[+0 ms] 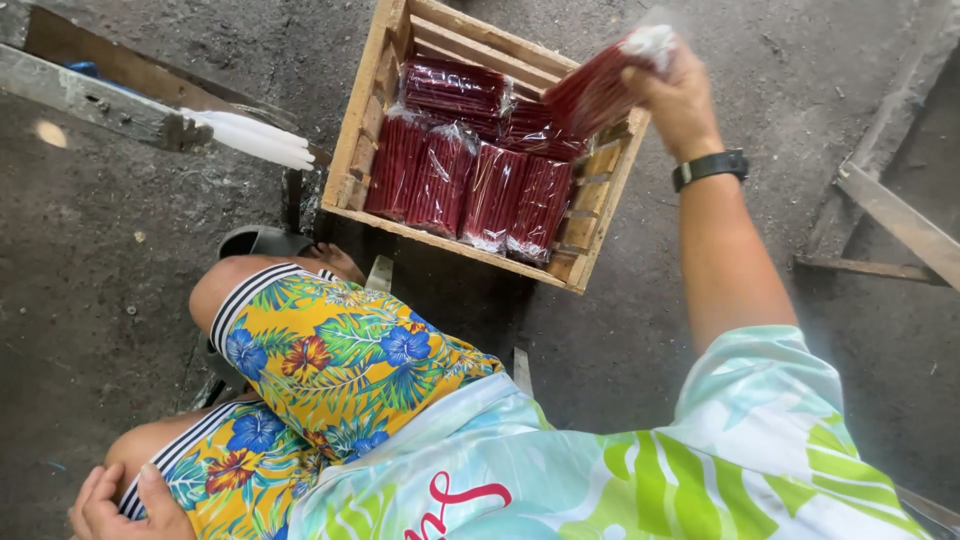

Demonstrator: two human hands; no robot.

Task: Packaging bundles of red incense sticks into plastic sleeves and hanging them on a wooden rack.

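Left hand (115, 505) is resting on the person's left knee, fingers curled loosely, holding nothing. Person is sitting low over the concrete floor (90, 280), in floral shorts (330, 365) and a pale printed shirt (620, 470).

Right hand (680, 95), black wristwatch (710, 167) on the wrist, is reaching out over the far right corner of the wooden crate (580, 235). Its grip is closed around one end of a red stick bundle (595, 90) in clear wrap, which is hanging tilted above the crate's right rim, blurred.

Doing it well, as a judgement: bundle needs leveling and aligning with the packs already lying there, clear of the slats, so the wrap isn't snagging.

Inside the crate, four wrapped red packs (465, 190) are lying side by side along the near wall, more behind them.

White sticks (255, 138) are jutting off a wooden beam (90, 95) beyond the crate's left side, well apart. Loose planks (895, 225) are lying right. Nothing is blocking the reach.
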